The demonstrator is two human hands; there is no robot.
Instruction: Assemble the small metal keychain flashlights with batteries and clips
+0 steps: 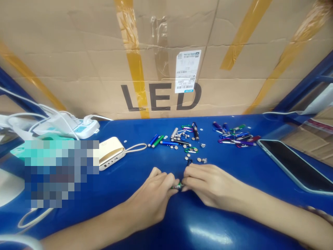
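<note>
Green flashlight point(177, 187) pinched between left hand point(151, 198), right hand point(210, 184); phone point(291, 165) well right.

A large cardboard carton point(85, 69) fills the view ahead, its creased face crossed by strips of yellow packing tape point(132, 66), with a barcode label point(187, 71) above black "LED" lettering point(161, 97). Blue steel rack beams point(304, 83) slant in at both sides, and a glossy blue worktop point(234, 166) meets the carton, with more cardboard point(312, 135) beyond its right edge.

Small green flashlight point(177, 187) mostly hidden within the grip point(178, 182); pixelated patch point(61, 173) unreadable
</note>
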